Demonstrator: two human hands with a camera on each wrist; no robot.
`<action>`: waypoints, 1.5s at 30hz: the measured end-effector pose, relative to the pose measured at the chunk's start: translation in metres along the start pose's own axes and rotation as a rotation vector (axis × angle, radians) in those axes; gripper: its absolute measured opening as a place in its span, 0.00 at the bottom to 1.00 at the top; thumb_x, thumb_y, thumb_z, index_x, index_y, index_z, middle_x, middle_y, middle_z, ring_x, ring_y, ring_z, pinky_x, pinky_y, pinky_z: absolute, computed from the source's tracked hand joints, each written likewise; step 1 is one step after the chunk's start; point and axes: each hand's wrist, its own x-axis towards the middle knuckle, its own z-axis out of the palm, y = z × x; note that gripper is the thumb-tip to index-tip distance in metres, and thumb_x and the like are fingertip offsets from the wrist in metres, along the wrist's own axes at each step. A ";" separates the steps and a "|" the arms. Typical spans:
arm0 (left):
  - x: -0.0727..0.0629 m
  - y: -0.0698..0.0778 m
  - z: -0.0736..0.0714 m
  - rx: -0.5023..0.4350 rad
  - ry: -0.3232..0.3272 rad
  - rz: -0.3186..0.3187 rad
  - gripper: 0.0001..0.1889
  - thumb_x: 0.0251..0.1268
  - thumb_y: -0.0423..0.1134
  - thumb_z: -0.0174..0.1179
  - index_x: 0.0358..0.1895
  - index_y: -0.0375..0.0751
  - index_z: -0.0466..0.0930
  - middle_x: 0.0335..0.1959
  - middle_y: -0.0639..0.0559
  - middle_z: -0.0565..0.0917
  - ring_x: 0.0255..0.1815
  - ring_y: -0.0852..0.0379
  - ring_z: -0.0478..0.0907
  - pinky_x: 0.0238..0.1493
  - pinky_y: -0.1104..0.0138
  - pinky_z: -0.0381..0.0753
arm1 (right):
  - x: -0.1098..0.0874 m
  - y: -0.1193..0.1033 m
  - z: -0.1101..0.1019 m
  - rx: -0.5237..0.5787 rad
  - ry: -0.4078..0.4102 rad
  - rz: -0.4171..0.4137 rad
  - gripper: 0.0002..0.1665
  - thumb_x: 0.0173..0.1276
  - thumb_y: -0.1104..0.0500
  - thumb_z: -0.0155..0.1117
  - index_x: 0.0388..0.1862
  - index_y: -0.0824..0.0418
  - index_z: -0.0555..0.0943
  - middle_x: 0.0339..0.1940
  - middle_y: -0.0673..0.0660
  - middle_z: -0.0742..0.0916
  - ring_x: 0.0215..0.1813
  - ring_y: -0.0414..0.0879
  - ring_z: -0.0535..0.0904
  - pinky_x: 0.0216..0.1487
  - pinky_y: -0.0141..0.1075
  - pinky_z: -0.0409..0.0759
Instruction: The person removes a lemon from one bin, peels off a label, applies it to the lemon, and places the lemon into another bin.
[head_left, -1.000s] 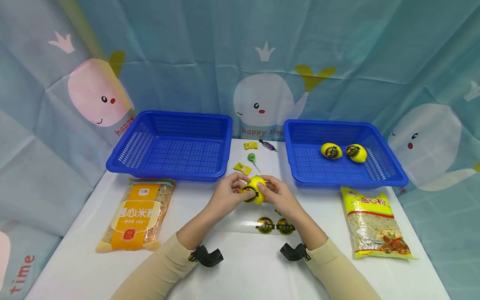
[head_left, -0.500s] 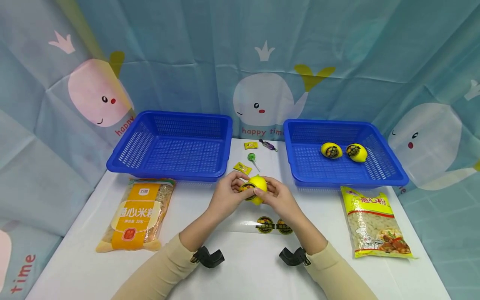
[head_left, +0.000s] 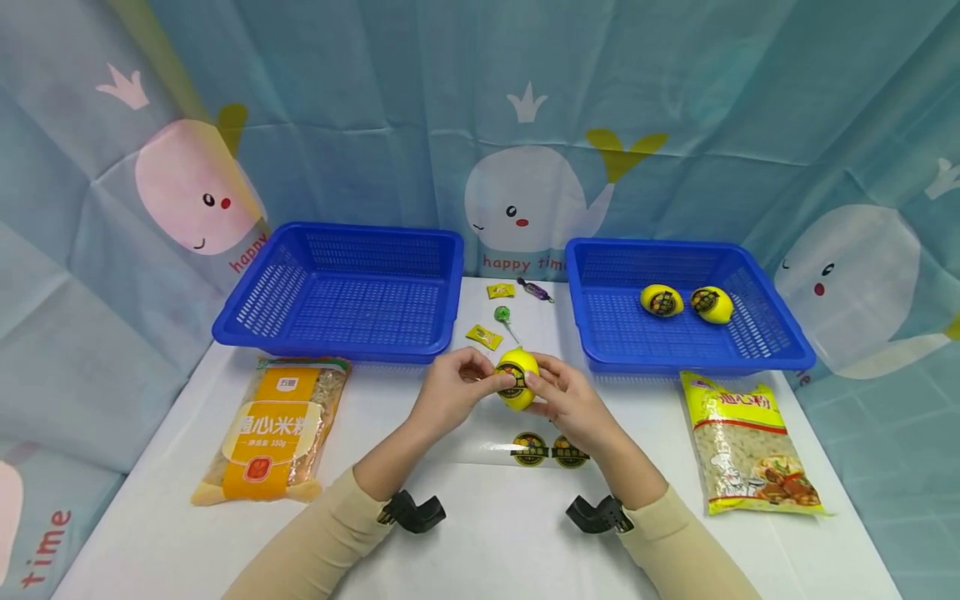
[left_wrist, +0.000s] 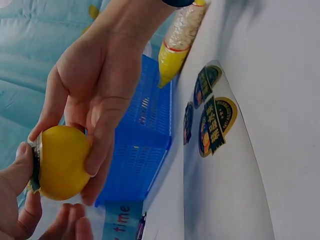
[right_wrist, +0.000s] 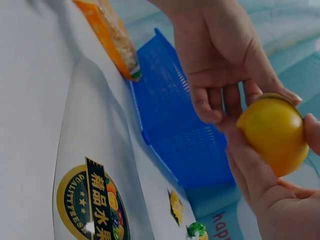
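Observation:
Both hands hold a yellow lemon above the middle of the table. A round black-and-gold fruit sticker lies on its near side. My left hand presses its thumb on the sticker, its other fingers curled beside the fruit. From the other side, my right hand grips the lemon between thumb and fingers; the left wrist view shows those fingers wrapped round the lemon. Beneath the hands lies a glossy backing sheet bearing more of these stickers. Part of the sheet is hidden by the right forearm.
Two blue baskets stand at the back: a left basket, and a right basket holding two stickered lemons. Between them lie yellow-wrapped candies, a green lollipop and a purple candy. Macaroni bags flank the hands.
The lemon has turned in the hands, so its sticker now faces more toward the head camera. The right thumb has shifted to the sticker's right edge. Baskets and bags stay put.

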 end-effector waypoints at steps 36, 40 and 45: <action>-0.001 0.005 -0.005 -0.132 -0.028 -0.058 0.10 0.55 0.41 0.77 0.35 0.42 0.88 0.37 0.51 0.89 0.38 0.55 0.84 0.41 0.65 0.82 | -0.003 -0.003 -0.009 0.081 -0.038 -0.045 0.34 0.78 0.59 0.58 0.75 0.74 0.61 0.65 0.64 0.80 0.61 0.46 0.82 0.58 0.45 0.83; -0.001 0.004 -0.006 -0.190 -0.039 -0.062 0.09 0.55 0.37 0.77 0.35 0.38 0.88 0.39 0.49 0.89 0.38 0.55 0.84 0.41 0.66 0.83 | -0.004 -0.002 -0.012 0.078 -0.063 -0.063 0.34 0.79 0.59 0.57 0.75 0.75 0.61 0.61 0.56 0.84 0.60 0.45 0.83 0.57 0.44 0.84; 0.000 0.001 -0.008 -0.254 -0.078 -0.070 0.09 0.55 0.35 0.76 0.36 0.35 0.89 0.42 0.47 0.90 0.41 0.54 0.85 0.45 0.65 0.85 | -0.007 -0.004 -0.013 0.079 -0.077 -0.077 0.36 0.78 0.58 0.58 0.75 0.77 0.59 0.58 0.51 0.85 0.58 0.44 0.84 0.56 0.43 0.85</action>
